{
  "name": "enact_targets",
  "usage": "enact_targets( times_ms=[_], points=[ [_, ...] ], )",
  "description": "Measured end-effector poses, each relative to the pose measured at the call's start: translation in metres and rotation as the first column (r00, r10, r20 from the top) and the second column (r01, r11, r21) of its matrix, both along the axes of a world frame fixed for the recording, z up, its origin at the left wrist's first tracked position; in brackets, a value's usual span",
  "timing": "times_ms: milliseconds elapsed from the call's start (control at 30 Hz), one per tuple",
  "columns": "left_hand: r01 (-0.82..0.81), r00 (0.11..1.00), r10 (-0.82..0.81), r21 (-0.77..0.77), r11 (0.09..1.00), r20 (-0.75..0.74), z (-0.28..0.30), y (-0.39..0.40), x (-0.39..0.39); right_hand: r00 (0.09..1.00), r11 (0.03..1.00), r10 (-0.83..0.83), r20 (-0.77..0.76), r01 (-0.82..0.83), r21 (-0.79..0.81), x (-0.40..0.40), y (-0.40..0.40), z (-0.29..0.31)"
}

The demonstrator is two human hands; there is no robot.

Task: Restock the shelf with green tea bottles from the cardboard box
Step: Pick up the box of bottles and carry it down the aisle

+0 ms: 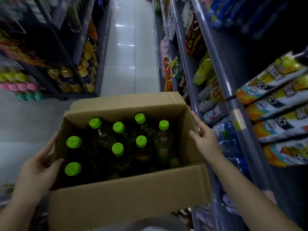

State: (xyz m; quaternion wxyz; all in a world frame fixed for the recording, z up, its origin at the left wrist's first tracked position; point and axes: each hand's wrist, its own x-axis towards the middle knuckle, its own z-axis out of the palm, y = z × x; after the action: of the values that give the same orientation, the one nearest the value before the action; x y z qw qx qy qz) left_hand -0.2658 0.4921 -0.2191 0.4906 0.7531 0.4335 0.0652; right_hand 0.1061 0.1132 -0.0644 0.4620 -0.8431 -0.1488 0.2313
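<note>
Left hand (35, 165) and right hand (204, 137) are clamping the open cardboard box (126, 195) by its side walls; fingers slipping could tip the green-capped bottles (118, 148) onto the aisle floor (130, 52).

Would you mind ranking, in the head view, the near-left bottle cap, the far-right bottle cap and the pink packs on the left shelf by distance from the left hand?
1. Near-left bottle cap, just beside the left hand.
2. Far-right bottle cap, across the box.
3. Pink packs, up the aisle, left.
</note>
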Motion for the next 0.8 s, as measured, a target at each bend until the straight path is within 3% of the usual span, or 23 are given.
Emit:
enact_targets(
  times_ms=[133, 300, 500, 800],
  points=[
    [-0.060, 0.993, 0.068, -0.090, 0.994, 0.092, 0.057, 0.021, 0.094, 0.999, 0.999, -0.022, -0.029, 0.023, 0.036, 0.056, 0.050, -0.006],
    [-0.062, 0.982, 0.084, -0.131, 0.989, 0.168, 0.075, 0.077, 0.187, 0.998, 0.997, -0.068, 0.007, 0.067, 0.029, 0.118, 0.114, -0.014],
    [0.022, 0.989, -0.012, -0.068, 0.997, 0.147, 0.096, 0.154, 0.276, 0.995, 0.995, -0.096, 0.024, 0.095, 0.029, 0.186, 0.173, -0.012],
    [0.024, 0.985, -0.009, -0.083, 0.996, 0.171, 0.069, 0.227, 0.390, 0.995, 0.994, -0.102, -0.001, 0.102, 0.039, 0.306, 0.249, -0.017]
  ],
)
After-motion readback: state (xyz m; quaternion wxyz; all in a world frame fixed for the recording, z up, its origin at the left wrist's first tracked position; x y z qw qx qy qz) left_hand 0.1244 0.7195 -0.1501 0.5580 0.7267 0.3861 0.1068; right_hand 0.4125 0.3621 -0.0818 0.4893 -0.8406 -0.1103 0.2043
